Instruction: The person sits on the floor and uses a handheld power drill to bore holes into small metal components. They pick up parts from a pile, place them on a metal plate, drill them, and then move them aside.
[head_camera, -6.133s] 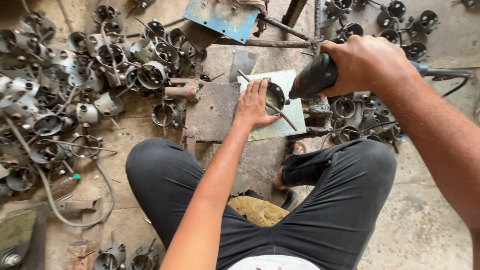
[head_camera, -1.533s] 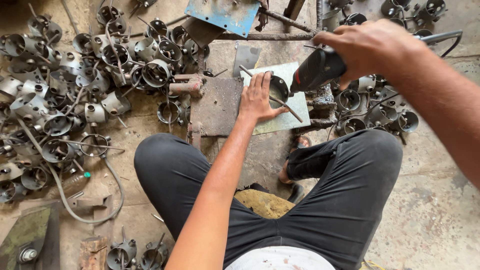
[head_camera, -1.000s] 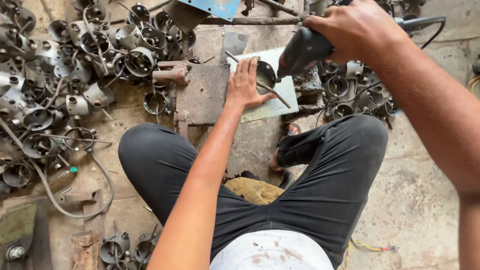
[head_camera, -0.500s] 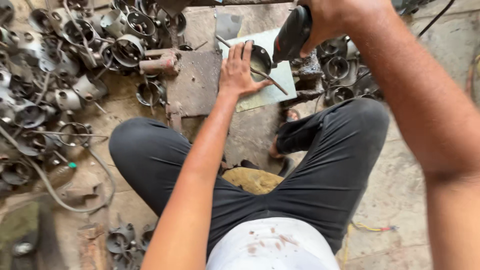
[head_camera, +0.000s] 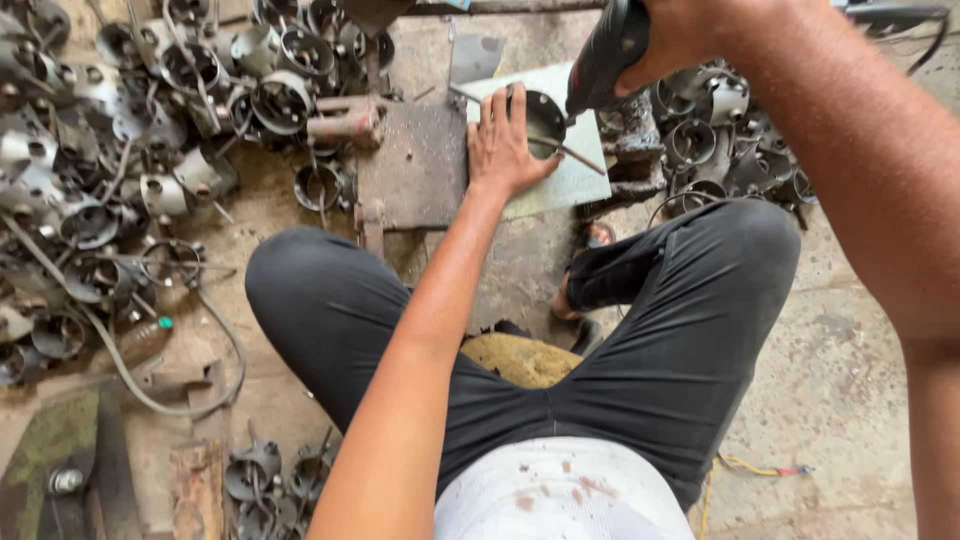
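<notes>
The left hand lies flat, fingers spread and extended, palm down on a pale sheet, its fingertips touching the rim of a round metal cup that sits on the sheet. It clamps nothing; it presses and steadies. The right hand is closed around the black body of a grinder, which slants down from the top edge so its nose comes just beside the cup's right rim. A thin rod lies across the sheet below the cup, running toward the sheet's right edge.

The sheet sits tilted, its left edge overlapping a rusty plate that rests on the floor; the sheet's lower right corner hangs past a dark block. A grey tab stands just above the plate.

Outward, the room narrows fast. Left of the plate, a dense heap of metal housings covers the floor up to the frame's edge, with a loose cable looping through it. Right of the block, a smaller pile of housings sits close under the right forearm. Near the body, both knees in dark trousers flank the work, leaving a bare strip of concrete between plate and lap. The floor at lower right is open.
</notes>
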